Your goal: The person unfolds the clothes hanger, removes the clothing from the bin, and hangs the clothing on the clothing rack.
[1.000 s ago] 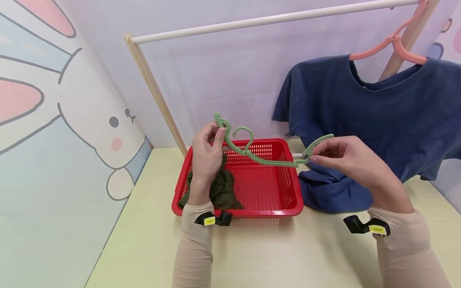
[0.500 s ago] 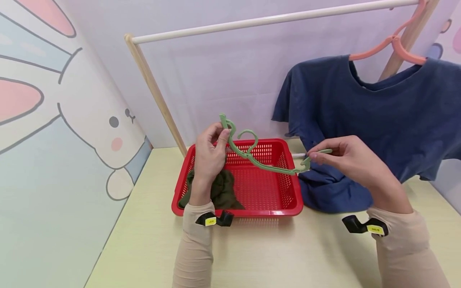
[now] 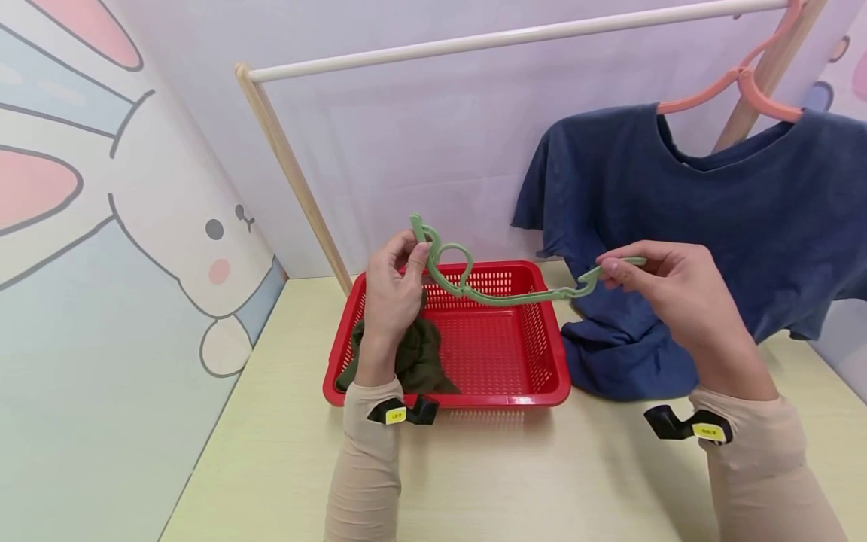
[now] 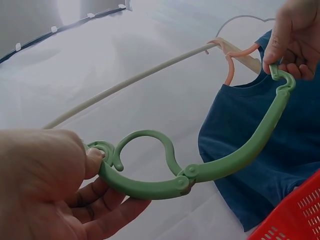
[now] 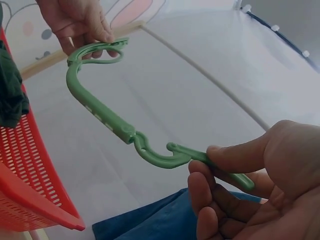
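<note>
A green folding clothes hanger [image 3: 501, 299] spans the space between both hands, above the basket. My left hand [image 3: 393, 290] pinches its left end between thumb and fingers. At the other end, my right hand [image 3: 667, 282] pinches a thin hinged end piece [image 5: 227, 170] between thumb and fingertips. The hanger's hook [image 4: 150, 137] stands up near the middle joint, closer to the left hand. In the right wrist view, the end piece is swung out from the arm [image 5: 97, 107] on a curved link.
A red plastic basket [image 3: 447, 400] with dark green cloth [image 3: 423, 357] in it stands on the pale table [image 3: 515, 482]. Behind it is a rack with a white rail [image 3: 474, 47]. A navy T-shirt [image 3: 677, 196] hangs at the right on a coral hanger [image 3: 704, 94].
My right hand first moves its grip on the hinged end piece, then shifts up and right, drawing it outward. The hanger's right arm dips, then rises. The left hand moves slightly right.
</note>
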A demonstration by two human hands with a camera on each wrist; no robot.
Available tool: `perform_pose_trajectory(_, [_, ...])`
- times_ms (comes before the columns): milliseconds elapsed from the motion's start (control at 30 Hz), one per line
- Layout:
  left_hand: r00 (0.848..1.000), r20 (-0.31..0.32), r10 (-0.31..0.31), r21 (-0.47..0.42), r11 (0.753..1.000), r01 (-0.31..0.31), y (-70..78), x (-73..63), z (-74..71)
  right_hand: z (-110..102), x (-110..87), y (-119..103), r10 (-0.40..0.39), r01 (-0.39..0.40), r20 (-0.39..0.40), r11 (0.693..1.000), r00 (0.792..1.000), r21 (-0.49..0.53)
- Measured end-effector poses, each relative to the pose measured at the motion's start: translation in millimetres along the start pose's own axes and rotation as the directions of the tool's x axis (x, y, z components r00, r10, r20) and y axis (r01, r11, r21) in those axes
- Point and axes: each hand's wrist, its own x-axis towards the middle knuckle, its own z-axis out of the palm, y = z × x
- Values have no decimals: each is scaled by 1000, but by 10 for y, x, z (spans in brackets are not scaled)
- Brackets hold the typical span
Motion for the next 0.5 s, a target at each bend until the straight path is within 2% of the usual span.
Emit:
perform_pose_trajectory(133, [1000,-2,-21,-45,999,21,-1,-4,2,1,6,8,-25,29,-44,997,999,76])
perform_pose_trajectory(233, [999,-5,-35,-71,997,34,0,-5,6,-2,9,27,-35,46,-55,978,998,205])
perform_pose_trajectory(300, [999,-8,-45,-92,995,44,3,-6,9,3,15,36,-36,52,-54,940,998,339])
perform_pose_trajectory(367, [999,-10,-50,-119,992,48,0,-3,11,17,27,37,-34,53,-49,882,998,469])
perform_pose_trajectory(433, [999,-14,-48,-139,989,46,5,-3,12,28,36,34,-39,55,-40,827,998,560])
perform_pose_trajectory(500, [999,-20,-43,-150,988,40,5,1,15,35,41,30,-49,56,-28,797,998,601])
